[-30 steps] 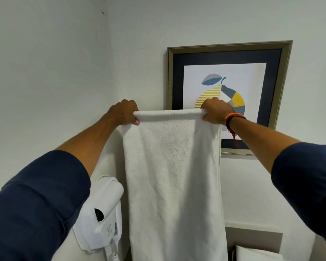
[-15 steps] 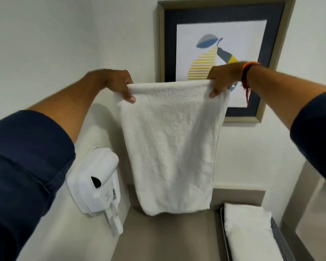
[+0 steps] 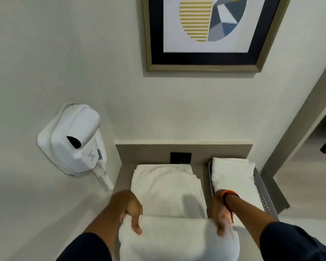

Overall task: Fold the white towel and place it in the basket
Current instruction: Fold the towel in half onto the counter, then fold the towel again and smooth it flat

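Folding step is in progress: white towel (image 3: 169, 196) is lying on the desk (image 3: 124, 172), far part spread flat, near part draped over toward the camera with the fold line running left-right between both hands. Left hand (image 3: 131, 211) is gripping the left end of that fold, fingers (image 3: 136, 226) curled over the top layer, clamped on cloth. Right hand (image 3: 219, 216) is gripping the right end the same way, though motion blur is making its fingers hard to read; looks closed on the towel, not released. Basket (image 3: 262, 193) is sitting just right of the towel, metal with perforated wall, and is already holding another folded towel (image 3: 231, 176). Wall-mounted hair dryer (image 3: 73, 140) is hanging at left, well clear. Next move probably calls for carrying the near layer toward the far edge, lining up the edges, then flattening. After that, likely one more fold to fit the basket width, then lifting the bundle right and setting it on the stack.
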